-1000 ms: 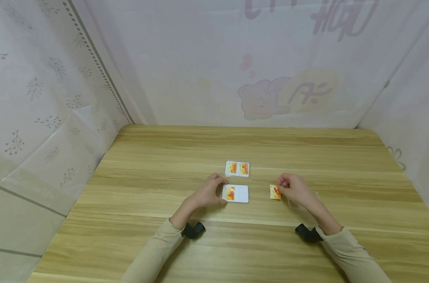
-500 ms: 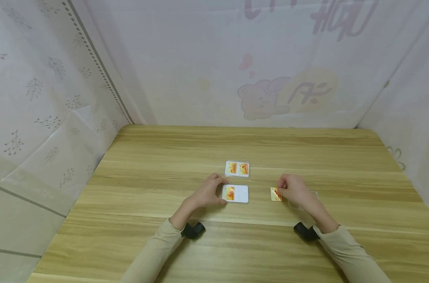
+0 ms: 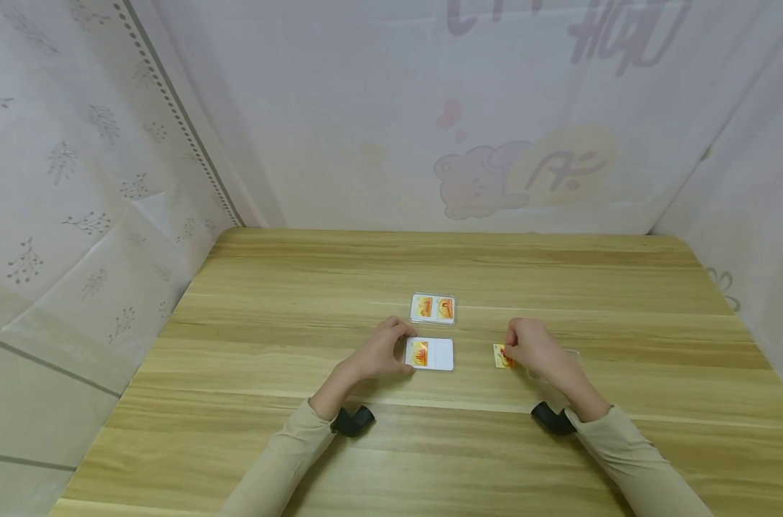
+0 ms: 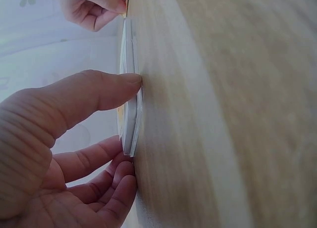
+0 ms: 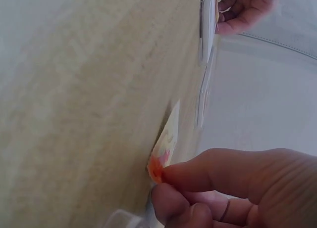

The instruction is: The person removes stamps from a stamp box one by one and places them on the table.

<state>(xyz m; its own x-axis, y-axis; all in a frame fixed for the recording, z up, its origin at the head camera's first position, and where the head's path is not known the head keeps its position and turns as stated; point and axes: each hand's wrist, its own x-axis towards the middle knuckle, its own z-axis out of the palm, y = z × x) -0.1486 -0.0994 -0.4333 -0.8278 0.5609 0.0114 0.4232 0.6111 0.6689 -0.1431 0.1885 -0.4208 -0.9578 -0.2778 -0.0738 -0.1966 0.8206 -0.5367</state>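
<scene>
The left hand [image 3: 381,350] grips a stamp case [image 3: 448,365] with one stamp [image 3: 420,353], the right hand [image 3: 538,350] pinches a loose stamp [image 3: 502,356], and beyond the left hand another case [image 3: 433,320] already has two stamps [image 3: 424,306], so one blank half [image 3: 441,352] seems left.

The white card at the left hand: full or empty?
Half full: the white card bears one orange picture at left; its right half is blank.

Four stamps [image 3: 419,353], two cases [image 3: 441,355], two hands [image 3: 381,350]
The far case [image 3: 433,320] bears two, the near case [image 3: 441,355] one, the right hand [image 3: 538,348] one; one clear plastic piece [image 5: 123,219] lies right; two black wrist pieces [image 3: 354,421].
</scene>
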